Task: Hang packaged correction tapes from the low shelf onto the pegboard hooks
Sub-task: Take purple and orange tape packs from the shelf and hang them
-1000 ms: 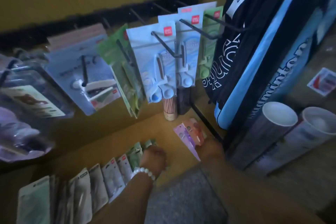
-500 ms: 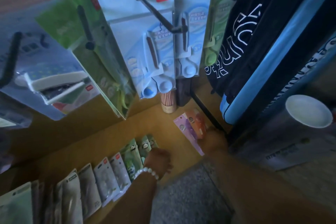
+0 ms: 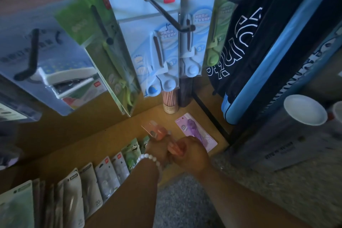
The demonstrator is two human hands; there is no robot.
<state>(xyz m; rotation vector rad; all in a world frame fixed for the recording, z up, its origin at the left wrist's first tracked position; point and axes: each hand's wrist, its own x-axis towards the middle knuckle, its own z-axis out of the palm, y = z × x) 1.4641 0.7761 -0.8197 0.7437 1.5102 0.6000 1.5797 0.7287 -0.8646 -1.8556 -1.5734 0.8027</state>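
1. Right hand (image 3: 192, 153) and left hand (image 3: 159, 151) meeting low, both pinching the orange pack (image 3: 157, 132), lifting it off the low shelf (image 3: 114, 133).
2. Purple pack (image 3: 196, 131) lying flat beside them.
3. Bare hook (image 3: 166, 13) overhead: likely target.

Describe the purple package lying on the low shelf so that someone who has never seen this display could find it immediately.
Start at the low wooden shelf beneath the hanging scissors packs. Look towards its right end, just in front of the tube of pencils. The purple package lies flat and alone there, while the green and white packs stand in a row further left.
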